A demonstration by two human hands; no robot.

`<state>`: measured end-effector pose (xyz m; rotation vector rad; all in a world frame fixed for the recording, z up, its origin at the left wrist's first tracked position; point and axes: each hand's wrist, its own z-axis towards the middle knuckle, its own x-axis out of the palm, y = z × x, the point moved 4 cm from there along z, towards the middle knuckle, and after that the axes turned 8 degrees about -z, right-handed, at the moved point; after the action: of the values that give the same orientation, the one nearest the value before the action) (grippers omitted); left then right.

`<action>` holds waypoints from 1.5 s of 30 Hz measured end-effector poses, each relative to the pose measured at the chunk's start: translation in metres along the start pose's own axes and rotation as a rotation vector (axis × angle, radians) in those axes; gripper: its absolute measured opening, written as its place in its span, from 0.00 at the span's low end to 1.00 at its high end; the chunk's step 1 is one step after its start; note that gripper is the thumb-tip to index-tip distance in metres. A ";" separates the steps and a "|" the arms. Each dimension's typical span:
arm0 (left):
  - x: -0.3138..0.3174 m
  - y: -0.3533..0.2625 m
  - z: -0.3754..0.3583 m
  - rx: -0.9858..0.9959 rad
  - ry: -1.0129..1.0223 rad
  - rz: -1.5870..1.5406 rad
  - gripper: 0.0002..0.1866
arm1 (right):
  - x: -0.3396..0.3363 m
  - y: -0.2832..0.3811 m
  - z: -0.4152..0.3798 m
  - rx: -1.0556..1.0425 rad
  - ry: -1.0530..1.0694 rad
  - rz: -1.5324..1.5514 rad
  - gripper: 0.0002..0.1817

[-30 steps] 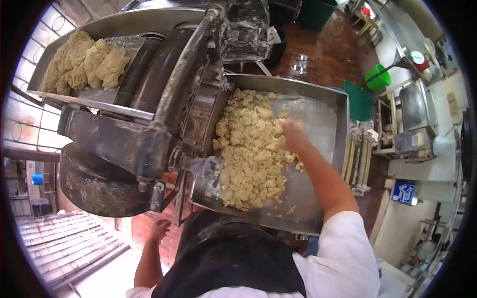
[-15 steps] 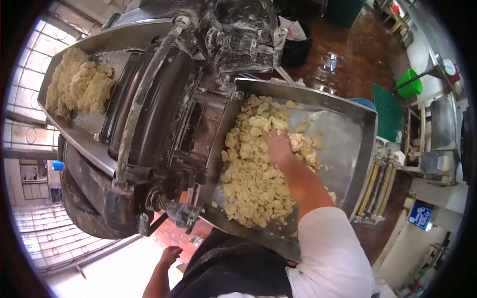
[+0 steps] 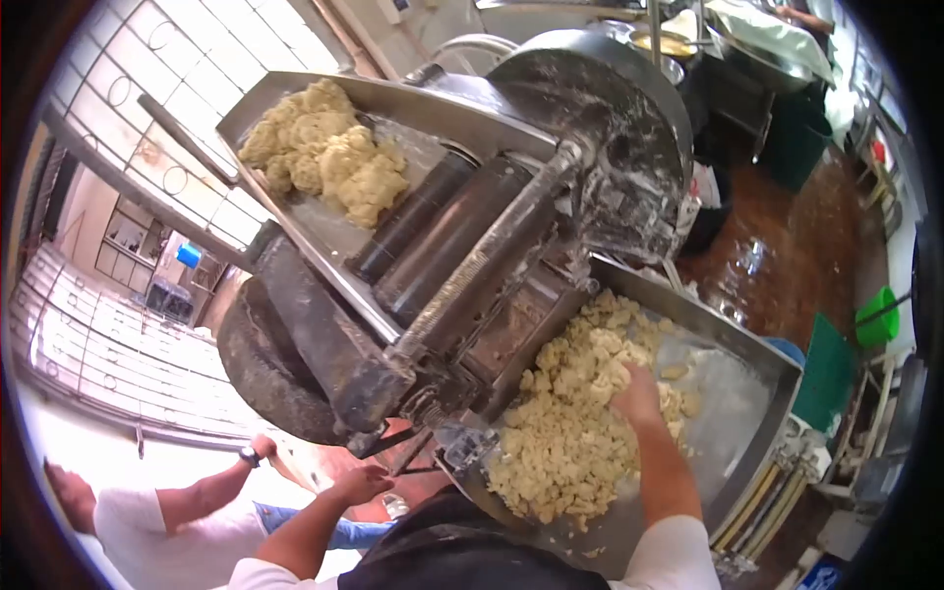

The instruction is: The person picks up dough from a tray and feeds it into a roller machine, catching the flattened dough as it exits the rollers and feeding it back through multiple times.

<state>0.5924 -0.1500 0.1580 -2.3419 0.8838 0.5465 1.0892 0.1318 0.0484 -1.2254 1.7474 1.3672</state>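
Crumbly pale dough pieces (image 3: 565, 433) cover the left part of a metal tray (image 3: 733, 433). My right hand (image 3: 637, 395) reaches into the upper part of this pile, its fingers sunk in dough and mostly hidden. My left hand (image 3: 362, 485) hovers left of the tray, below the roller machine (image 3: 462, 256), with nothing in it and its fingers apart. On the machine's upper metal tray (image 3: 413, 133) lies a larger dough mass (image 3: 334, 152), beside the dark rollers (image 3: 433, 226).
A co-worker (image 3: 182, 511) in a white shirt stands at the lower left, one arm stretched near my left arm. A green bin (image 3: 878, 317) and a green crate (image 3: 826, 374) stand at the right. Rods (image 3: 767, 506) sit beyond the tray's right side.
The view has turned toward the left, so machine and tray appear farther right. The co-worker has come into view. My left hand has risen; my right hand remains in the dough.
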 end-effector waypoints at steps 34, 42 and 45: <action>-0.320 -0.404 0.028 0.796 -0.519 1.269 0.30 | -0.225 0.054 -0.176 0.232 -0.396 1.582 0.28; -0.360 -0.391 0.001 0.876 -0.618 0.829 0.44 | -0.351 0.302 -0.064 -0.283 0.042 1.334 0.28; -0.366 -0.385 0.011 0.793 -0.710 0.751 0.54 | -0.347 0.409 0.014 -0.365 0.170 1.117 0.27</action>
<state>0.6026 0.2641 0.4908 -0.9512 1.2811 1.0013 0.8514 0.2673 0.5099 -0.4503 2.5301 2.3070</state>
